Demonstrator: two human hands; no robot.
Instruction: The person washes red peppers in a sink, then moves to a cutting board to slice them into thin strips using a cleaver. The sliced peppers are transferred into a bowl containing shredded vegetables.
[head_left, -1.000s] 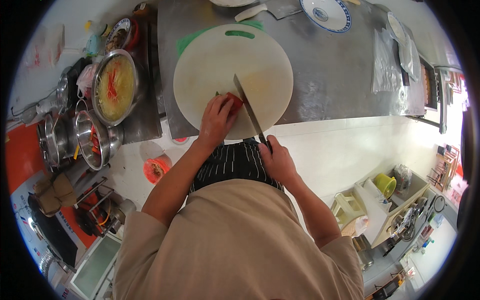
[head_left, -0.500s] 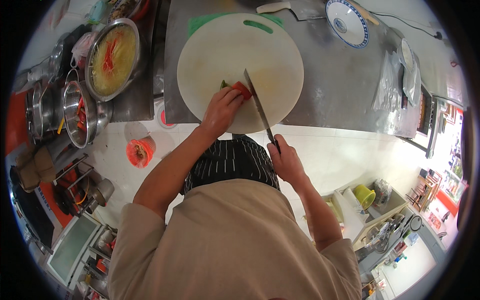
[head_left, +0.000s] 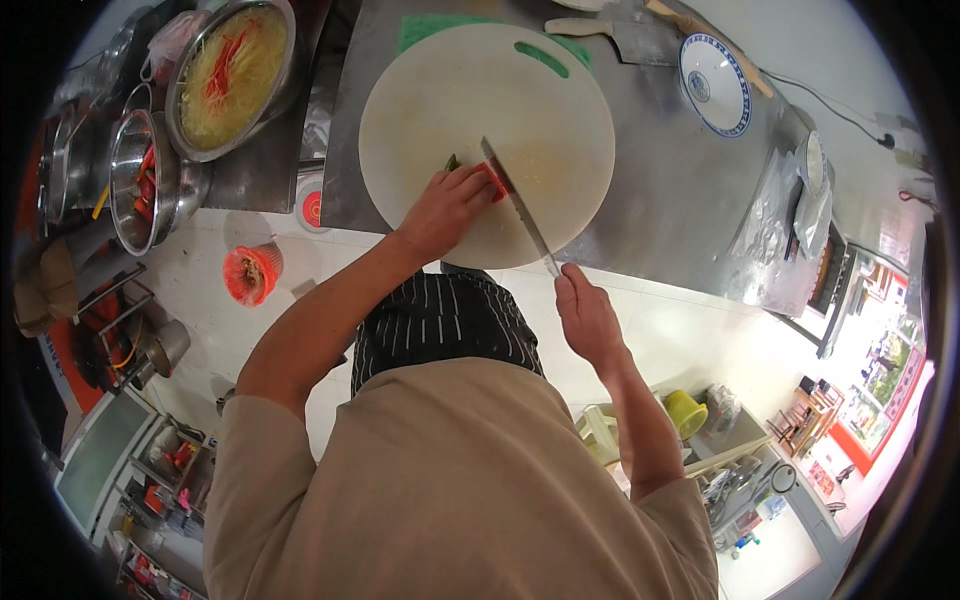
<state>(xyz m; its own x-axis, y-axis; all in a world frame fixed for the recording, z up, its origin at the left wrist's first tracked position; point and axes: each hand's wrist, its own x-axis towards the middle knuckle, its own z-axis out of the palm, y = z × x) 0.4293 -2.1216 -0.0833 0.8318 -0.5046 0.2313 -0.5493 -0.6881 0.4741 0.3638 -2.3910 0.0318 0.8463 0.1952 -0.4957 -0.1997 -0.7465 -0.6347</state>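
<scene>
A round white cutting board (head_left: 430, 90) lies on the steel table. My left hand (head_left: 445, 212) is closed over a red pepper (head_left: 494, 182) and presses it to the board's near part; a green stem end (head_left: 452, 162) shows past the fingers. In my right hand (head_left: 588, 318), closed round the handle, is a knife (head_left: 522, 212). Its long blade slants up and left across the board, its edge against the pepper's right end beside my left fingertips. Most of the pepper is hidden under my left hand.
Behind the board lie a cleaver (head_left: 640, 42) and a blue-rimmed bowl (head_left: 732, 100). Plastic bags (head_left: 765, 215) hang at the table's right end. To the left are a steel bowl of pale shreds (head_left: 205, 105) and a colander with red peppers (head_left: 125, 195). A red bin (head_left: 250, 275) stands on the floor.
The whole view has shifted and turned a little. The knife remains at the pepper's right end, and less of the red pepper shows beyond my left fingers. Both hands keep their holds.
</scene>
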